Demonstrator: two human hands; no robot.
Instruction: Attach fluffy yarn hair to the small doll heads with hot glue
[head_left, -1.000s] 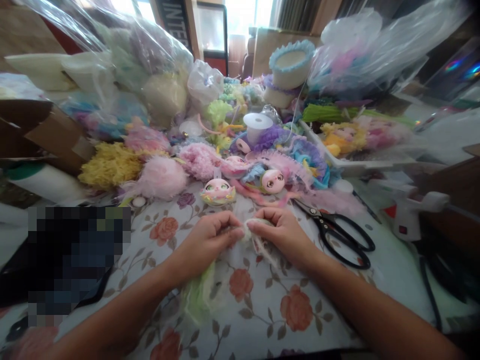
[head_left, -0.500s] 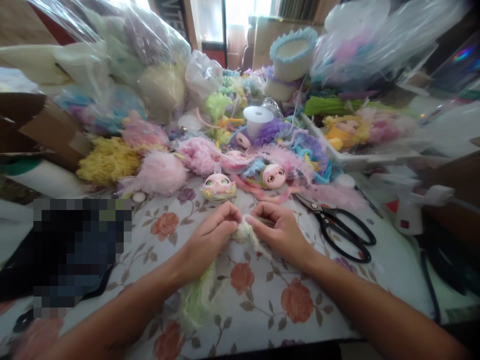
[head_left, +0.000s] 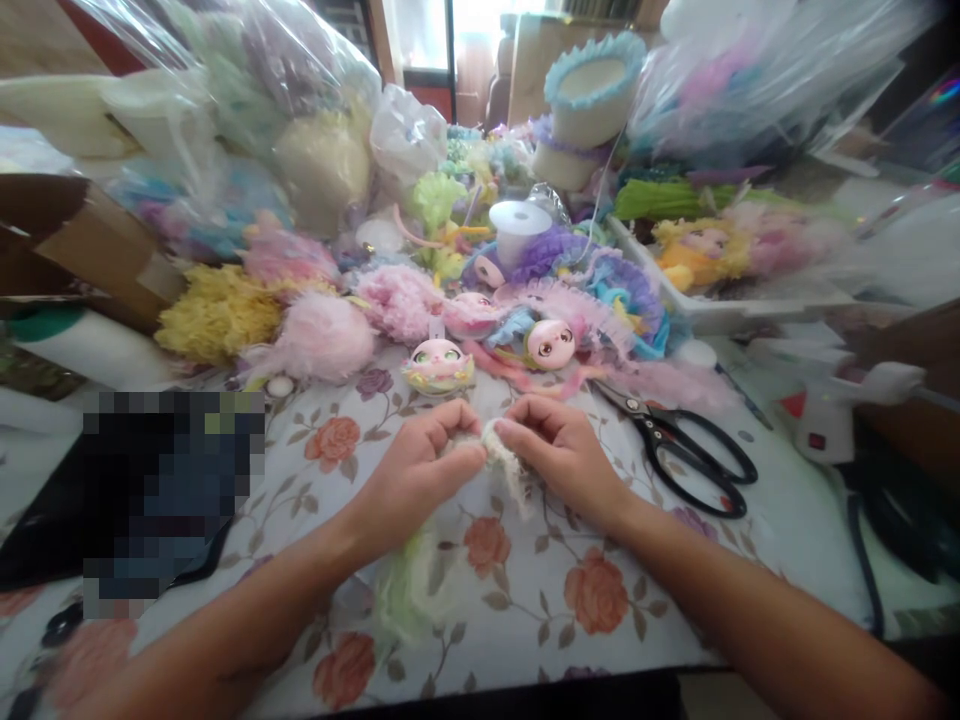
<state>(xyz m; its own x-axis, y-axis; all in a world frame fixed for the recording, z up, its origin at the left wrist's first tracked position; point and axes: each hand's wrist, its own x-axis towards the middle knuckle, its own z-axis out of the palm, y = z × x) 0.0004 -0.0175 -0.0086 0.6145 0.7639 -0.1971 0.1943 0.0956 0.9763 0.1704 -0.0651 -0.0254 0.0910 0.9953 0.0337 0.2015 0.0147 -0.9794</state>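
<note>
My left hand (head_left: 420, 465) and my right hand (head_left: 562, 450) meet over the flowered tablecloth (head_left: 525, 600), both pinched on a small cream fluffy yarn piece (head_left: 501, 458) held between their fingertips. A pale green and cream tuft (head_left: 409, 585) trails down beneath my left wrist. Just beyond the hands lie a small green-eyed doll face (head_left: 439, 362) and a pink doll face (head_left: 551, 343).
Black scissors (head_left: 694, 455) lie to the right of my right hand. A white glue gun (head_left: 840, 405) sits at the far right. Pink (head_left: 322, 335) and yellow (head_left: 217, 315) fluffy pompoms, a white ribbon spool (head_left: 519, 225), plastic bags and a white tray (head_left: 720, 315) crowd the back.
The hands stay pinched together on the yarn piece; fingers shifted slightly as they work it. The view drifted a little.
</note>
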